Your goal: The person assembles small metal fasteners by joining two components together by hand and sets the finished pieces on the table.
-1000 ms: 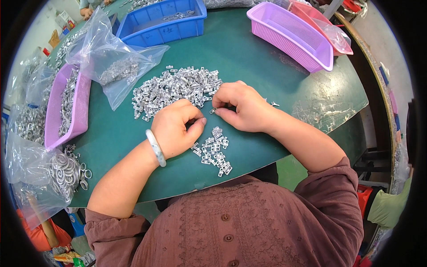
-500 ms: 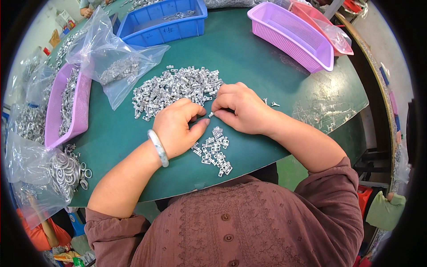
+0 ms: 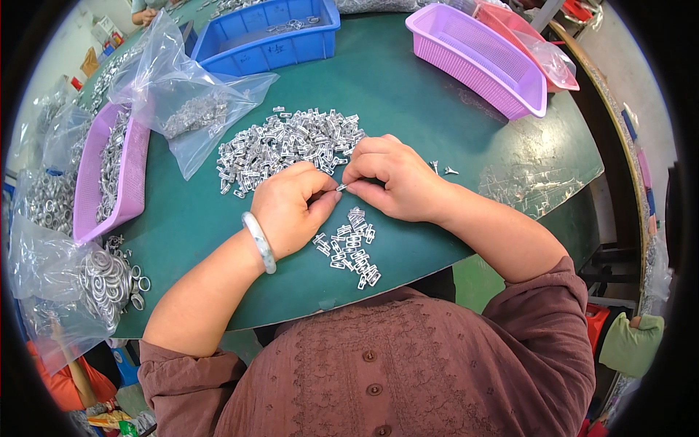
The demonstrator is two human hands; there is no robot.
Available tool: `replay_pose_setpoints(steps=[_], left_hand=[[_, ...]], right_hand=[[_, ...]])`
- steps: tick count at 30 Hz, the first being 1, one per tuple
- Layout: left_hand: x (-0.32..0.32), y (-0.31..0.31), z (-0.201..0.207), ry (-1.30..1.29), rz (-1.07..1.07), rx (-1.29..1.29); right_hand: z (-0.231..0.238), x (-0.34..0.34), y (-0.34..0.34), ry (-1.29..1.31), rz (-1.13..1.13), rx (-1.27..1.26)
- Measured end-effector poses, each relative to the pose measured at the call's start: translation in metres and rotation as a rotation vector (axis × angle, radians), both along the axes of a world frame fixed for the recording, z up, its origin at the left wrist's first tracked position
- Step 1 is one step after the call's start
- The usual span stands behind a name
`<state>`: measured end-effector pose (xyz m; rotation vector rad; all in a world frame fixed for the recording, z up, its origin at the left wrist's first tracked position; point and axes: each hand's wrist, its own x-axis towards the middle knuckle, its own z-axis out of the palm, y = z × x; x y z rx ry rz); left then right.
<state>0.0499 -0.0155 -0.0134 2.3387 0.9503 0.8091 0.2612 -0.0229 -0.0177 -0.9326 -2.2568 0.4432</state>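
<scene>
Between the fingertips of both hands is a small silvery metal piece (image 3: 341, 187). My left hand (image 3: 287, 207), with a pale bangle (image 3: 259, 243) on its wrist, pinches one end; my right hand (image 3: 389, 178) pinches the other. Just beyond the hands spreads a large heap of small metal buckle-like parts (image 3: 284, 146). A smaller group of similar parts (image 3: 353, 247) lies on the green table (image 3: 408, 240) nearer to me. The fingers cover much of the held piece, so its exact shape is hidden.
A clear plastic bag of parts (image 3: 196, 116) and a purple basket (image 3: 135, 189) stand left, near silvery rings (image 3: 109, 288). At the back are a blue bin (image 3: 266, 54) and another purple basket (image 3: 466, 69). Two loose bits (image 3: 450, 170) lie right. Another person's hand (image 3: 145, 16) shows far left.
My left and right fingertips have come closer together, and the small metal piece now sits between both hands. The heap and the smaller group look the same.
</scene>
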Motion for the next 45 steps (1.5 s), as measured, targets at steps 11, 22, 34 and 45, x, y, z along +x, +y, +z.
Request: replay_pose_setpoints(steps=[11,22,34,45], left_hand=[[0.0007,-0.0008,0.0015,-0.026,-0.002,-0.069],[0.0006,-0.0024,0.0027,-0.024,-0.022,-0.010],[-0.0034,-0.0002,0.0085,0.031,-0.103,-0.004],[-0.0031,0.0001,0.0040,0.043,0.027,0.052]], right_hand=[[-0.0006,0.0015,0.0007,-0.039,0.011,-0.019],[0.0016,0.0021,0.0013,0.021,0.024,-0.043],[-0.0025,0.0024,0.0046,-0.095,-0.126,0.042],[-0.0007,0.0042,0.0034,-0.078,-0.104,-0.021]])
